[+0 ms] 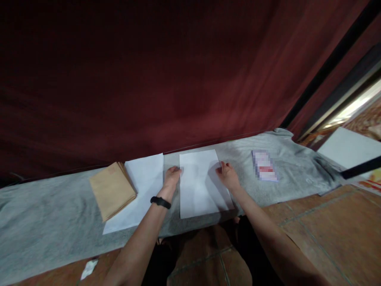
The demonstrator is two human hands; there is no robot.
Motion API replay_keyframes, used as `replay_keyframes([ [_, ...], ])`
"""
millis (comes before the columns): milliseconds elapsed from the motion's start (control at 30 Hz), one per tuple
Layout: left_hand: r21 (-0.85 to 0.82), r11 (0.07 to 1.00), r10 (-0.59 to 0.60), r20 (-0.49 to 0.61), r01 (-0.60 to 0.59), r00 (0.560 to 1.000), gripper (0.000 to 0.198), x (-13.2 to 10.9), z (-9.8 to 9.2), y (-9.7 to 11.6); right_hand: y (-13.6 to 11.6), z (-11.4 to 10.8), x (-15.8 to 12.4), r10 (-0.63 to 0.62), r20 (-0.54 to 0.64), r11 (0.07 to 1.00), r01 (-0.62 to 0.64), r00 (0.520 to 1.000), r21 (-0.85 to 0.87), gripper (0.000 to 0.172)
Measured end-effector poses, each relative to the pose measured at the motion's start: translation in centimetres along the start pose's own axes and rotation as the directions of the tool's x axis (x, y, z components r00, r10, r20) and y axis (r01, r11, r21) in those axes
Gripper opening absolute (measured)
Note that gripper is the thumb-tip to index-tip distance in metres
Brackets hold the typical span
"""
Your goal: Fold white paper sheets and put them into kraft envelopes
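Observation:
A blank white sheet of paper point(199, 186) lies on the grey cloth in front of me. My left hand point(172, 177) is at its left edge, fingers curled and closed on the margin. At the right edge, my right hand point(228, 175) is closed too, thumb and fingers bent together at the paper, casting a shadow on it. To the left is more white paper point(149, 186), partly covered by a stack of brown envelopes point(112, 190). The exact finger contact is small and hard to see.
The grey cloth point(53, 214) covers a long, low surface against a dark red curtain point(166, 87). A blurred-out printed item point(264, 166) lies at the right. A crumpled white scrap point(89, 269) is on the tiled floor point(324, 222). A dark pole point(324, 67) slants at the right.

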State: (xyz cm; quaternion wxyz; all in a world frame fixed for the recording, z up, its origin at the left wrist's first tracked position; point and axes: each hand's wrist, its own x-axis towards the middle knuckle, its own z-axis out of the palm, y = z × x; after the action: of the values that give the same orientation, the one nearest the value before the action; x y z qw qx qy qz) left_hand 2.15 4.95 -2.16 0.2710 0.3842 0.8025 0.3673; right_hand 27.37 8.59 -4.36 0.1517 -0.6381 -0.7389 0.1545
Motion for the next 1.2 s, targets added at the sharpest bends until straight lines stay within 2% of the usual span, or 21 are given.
replay_keyframes([
  [67, 0.015, 1.000, -0.004, -0.010, 0.004, 1.000, 0.029, 0.3, 0.0, 0.1, -0.1, 0.2, 0.0, 0.002, -0.015, 1.000, -0.002, 1.000, -0.028, 0.037],
  [133, 0.039, 0.999, 0.011, -0.023, -0.010, 1.000, 0.036, -0.6, -0.3, -0.1, -0.1, 0.1, -0.1, -0.008, -0.050, 0.998, 0.004, 0.999, -0.063, 0.041],
  [200, 0.091, 0.991, 0.100, -0.024, -0.097, 0.995, 0.046, -3.0, -0.6, -0.8, -0.1, 0.0, -0.6, -0.057, -0.084, 0.995, 0.049, 0.995, -0.091, 0.046],
  [233, 0.170, 0.954, 0.251, -0.001, -0.247, 0.968, 0.049, -4.7, -0.7, -1.3, 0.0, -0.1, -1.0, -0.102, -0.093, 0.991, 0.093, 0.990, -0.098, 0.049],
  [300, 0.306, 0.794, 0.492, 0.185, -0.525, 0.851, 0.055, -8.5, -0.7, -2.5, 0.0, 0.1, -2.4, -0.230, -0.083, 0.970, 0.222, 0.970, -0.095, 0.054],
  [367, 0.372, 0.595, 0.573, 0.426, -0.712, 0.701, 0.065, -12.1, -0.7, -3.9, 0.1, 0.6, -4.5, -0.373, -0.046, 0.926, 0.369, 0.927, -0.072, 0.057],
  [400, 0.400, 0.515, 0.567, 0.504, -0.758, 0.651, 0.069, -13.5, -0.6, -4.5, 0.2, 1.0, -5.5, -0.435, -0.024, 0.899, 0.433, 0.900, -0.062, 0.058],
  [467, 0.450, 0.390, 0.559, 0.577, -0.803, 0.595, 0.072, -15.4, -0.6, -5.5, 0.6, 1.6, -7.4, -0.524, 0.026, 0.851, 0.524, 0.852, -0.037, 0.054],
  [533, 0.490, 0.308, 0.566, 0.595, -0.815, 0.571, 0.071, -16.0, -0.9, -6.0, 1.2, 1.7, -8.5, -0.560, 0.068, 0.827, 0.562, 0.826, -0.015, 0.053],
  [633, 0.511, 0.253, 0.570, 0.607, -0.821, 0.554, 0.062, -15.8, -1.6, -6.1, 2.3, 1.0, -8.6, -0.553, 0.124, 0.830, 0.558, 0.824, -0.002, 0.053],
  [733, 0.525, 0.262, 0.541, 0.614, -0.809, 0.574, 0.054, -15.4, -2.3, -5.5, 3.3, -0.3, -8.1, -0.537, 0.175, 0.839, 0.544, 0.826, 0.009, 0.055],
  [833, 0.543, 0.278, 0.502, 0.621, -0.792, 0.602, 0.052, -15.4, -2.7, -4.8, 3.9, -1.4, -8.2, -0.537, 0.256, 0.836, 0.548, 0.803, 0.036, 0.069],
  [933, 0.536, 0.278, 0.449, 0.661, -0.797, 0.601, 0.054, -15.5, -2.7, -4.0, 4.0, -2.1, -8.8, -0.537, 0.376, 0.828, 0.557, 0.755, 0.064, 0.090],
  [1000, 0.520, 0.295, 0.439, 0.671, -0.801, 0.597, 0.055, -15.4, -2.7, -3.5, 4.0, -2.4, -9.3, -0.539, 0.422, 0.823, 0.563, 0.729, 0.078, 0.097],
  [1100, 0.478, 0.372, 0.498, 0.621, -0.796, 0.606, 0.041, -14.8, -3.1, -3.1, 4.2, -2.9, -9.6, -0.565, 0.410, 0.807, 0.583, 0.716, 0.094, 0.091],
  [1167, 0.442, 0.453, 0.552, 0.543, -0.775, 0.632, 0.030, -14.0, -3.8, -2.9, 4.4, -3.4, -9.5, -0.606, 0.381, 0.782, 0.610, 0.698, 0.126, 0.077],
  [1200, 0.420, 0.502, 0.574, 0.492, -0.756, 0.655, 0.030, -13.5, -4.3, -2.8, 4.5, -3.7, -9.3, -0.626, 0.364, 0.771, 0.618, 0.690, 0.155, 0.068],
])
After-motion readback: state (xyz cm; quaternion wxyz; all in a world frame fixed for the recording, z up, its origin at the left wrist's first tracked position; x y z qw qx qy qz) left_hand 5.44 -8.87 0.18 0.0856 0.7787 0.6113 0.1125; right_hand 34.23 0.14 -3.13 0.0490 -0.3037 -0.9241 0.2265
